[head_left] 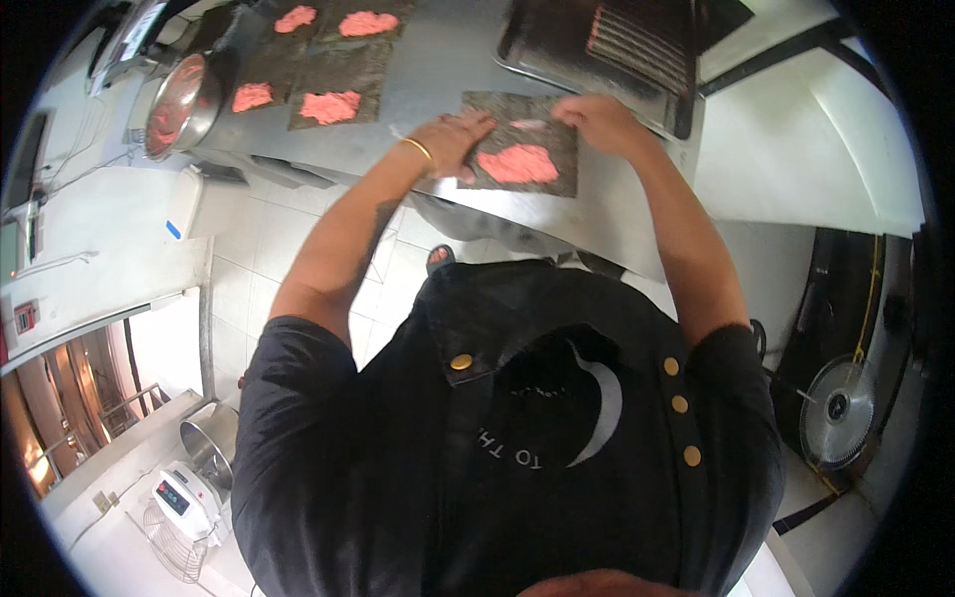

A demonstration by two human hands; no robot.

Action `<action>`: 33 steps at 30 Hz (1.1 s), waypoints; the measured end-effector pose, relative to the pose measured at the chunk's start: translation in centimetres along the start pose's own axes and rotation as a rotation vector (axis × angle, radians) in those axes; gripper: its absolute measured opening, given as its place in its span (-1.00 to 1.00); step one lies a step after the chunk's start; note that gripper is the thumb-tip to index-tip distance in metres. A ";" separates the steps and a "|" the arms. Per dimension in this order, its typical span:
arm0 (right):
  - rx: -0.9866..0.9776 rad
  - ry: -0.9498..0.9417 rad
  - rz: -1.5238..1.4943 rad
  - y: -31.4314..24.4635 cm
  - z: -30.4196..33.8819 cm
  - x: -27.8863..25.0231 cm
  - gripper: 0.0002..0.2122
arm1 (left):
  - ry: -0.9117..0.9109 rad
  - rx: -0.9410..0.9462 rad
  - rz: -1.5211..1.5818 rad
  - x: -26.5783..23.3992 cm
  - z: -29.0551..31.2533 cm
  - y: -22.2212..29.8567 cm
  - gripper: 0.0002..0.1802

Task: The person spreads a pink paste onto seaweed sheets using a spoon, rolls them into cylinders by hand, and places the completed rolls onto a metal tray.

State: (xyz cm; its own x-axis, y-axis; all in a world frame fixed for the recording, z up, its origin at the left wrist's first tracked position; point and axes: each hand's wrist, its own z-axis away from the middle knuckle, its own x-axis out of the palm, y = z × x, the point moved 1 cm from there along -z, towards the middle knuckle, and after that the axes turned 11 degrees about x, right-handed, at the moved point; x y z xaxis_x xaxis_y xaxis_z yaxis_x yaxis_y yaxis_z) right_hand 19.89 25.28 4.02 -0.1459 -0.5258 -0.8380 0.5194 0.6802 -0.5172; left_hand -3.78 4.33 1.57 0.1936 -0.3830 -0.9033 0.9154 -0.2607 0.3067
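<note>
The dark sheet [565, 149] lies flat at the near edge of the worktop [428, 75], bearing a mound of pink paste [519, 165] on its near half. Left hand [453, 139]: palm down at the sheet's left edge, fingers extended, forearm angled inward. Right hand [602, 124]: fingers curled at the upper right edge, forearm angled inward; whether it pinches the sheet cannot be told. Further left: four paste-topped sheets [338, 62] and a metal bowl [206, 111]. Far right: a dark tray [552, 60].

Coral-pink paste [519, 167] at upper centre, mottled dark-green sheet [507, 137], silver-grey table [433, 65], black tray [550, 55] upper right, black jacket [587, 507], gold buttons [679, 404], white square-tiled floor [235, 284].
</note>
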 end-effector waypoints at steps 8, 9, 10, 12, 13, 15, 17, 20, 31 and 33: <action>-0.222 -0.194 0.306 -3.2 -3.2 1.2 -0.76 | -0.029 -0.096 0.028 -1.3 -0.2 1.4 0.26; -0.215 -0.197 0.330 -3.1 -2.8 1.2 -0.74 | -0.032 -0.100 0.025 -1.2 -0.2 1.4 0.26; -0.208 -0.200 0.358 -2.7 -2.3 1.0 -0.73 | -0.032 -0.102 0.021 -1.1 -0.3 1.3 0.27; -0.206 -0.203 0.393 -1.7 -1.2 0.5 -0.70 | -0.027 -0.100 0.021 -0.9 -0.4 1.1 0.28; -0.216 -0.203 0.402 -1.0 -0.5 -0.1 -0.68 | -0.021 -0.100 0.024 -0.8 -0.3 1.1 0.28; -0.190 -0.187 0.427 0.0 1.3 -1.4 -0.68 | -0.009 -0.088 0.029 -0.5 -0.2 0.8 0.28; -0.124 -0.154 0.462 -0.1 3.4 -3.6 -0.70 | 0.006 -0.070 0.032 -0.3 0.0 0.5 0.29; -0.116 0.001 0.477 -0.6 4.9 -4.6 -0.70 | 0.002 -0.068 0.022 -0.4 -0.1 0.5 0.28; -0.085 0.025 0.631 -3.6 8.2 -4.1 -0.70 | 0.018 -0.036 0.056 -0.3 0.3 0.0 0.26; -0.116 0.060 0.597 -5.1 7.6 -3.8 -0.70 | 0.011 -0.039 0.054 -0.4 0.3 0.2 0.26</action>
State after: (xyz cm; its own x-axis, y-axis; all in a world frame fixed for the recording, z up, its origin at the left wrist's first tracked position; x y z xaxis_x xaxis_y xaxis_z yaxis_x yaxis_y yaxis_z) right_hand 24.15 19.94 11.16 0.0928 -0.0094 -0.9956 0.4314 0.9016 0.0317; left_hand -3.78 4.15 2.09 0.2468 -0.3853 -0.8892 0.9164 -0.2055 0.3435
